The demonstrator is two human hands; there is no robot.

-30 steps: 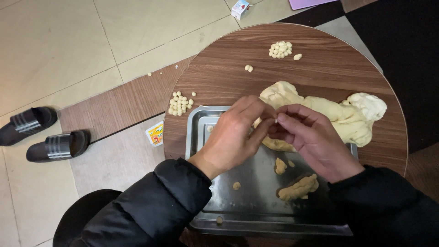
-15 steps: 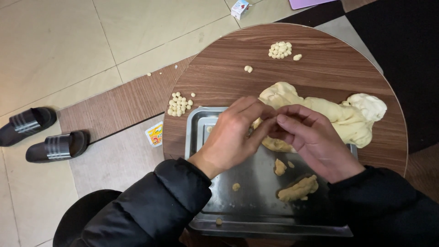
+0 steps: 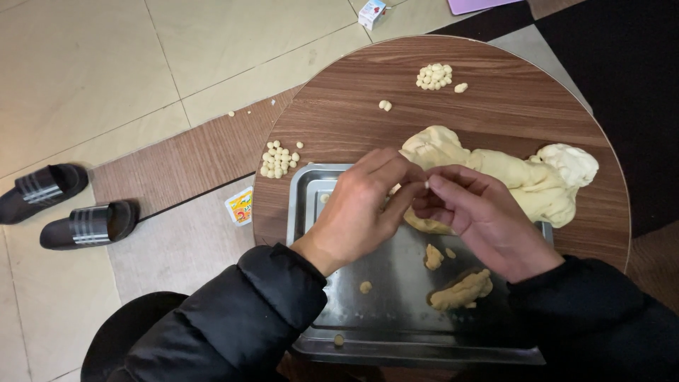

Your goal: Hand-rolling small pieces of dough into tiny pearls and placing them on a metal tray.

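No change from the earlier views: left hand (image 3: 357,212) and right hand (image 3: 481,216) remain fingertip to fingertip, pinching a dough bit (image 3: 426,184) above the tray (image 3: 304,205).

Matt wood-grain table (image 3: 495,78); dull brushed-metal tray (image 3: 396,311); soft, smooth dough (image 3: 523,177).

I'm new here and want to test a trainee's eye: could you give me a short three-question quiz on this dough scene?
1. True or false: the metal tray lies on the floor.
2. What do the left hand and right hand pinch between them?
3. Which lies farther from the person: A, the pellet pile beside the tray, or B, the far pellet pile?

Key: 1. False, on the round wooden table. 2. A small dough bit. 3. B.
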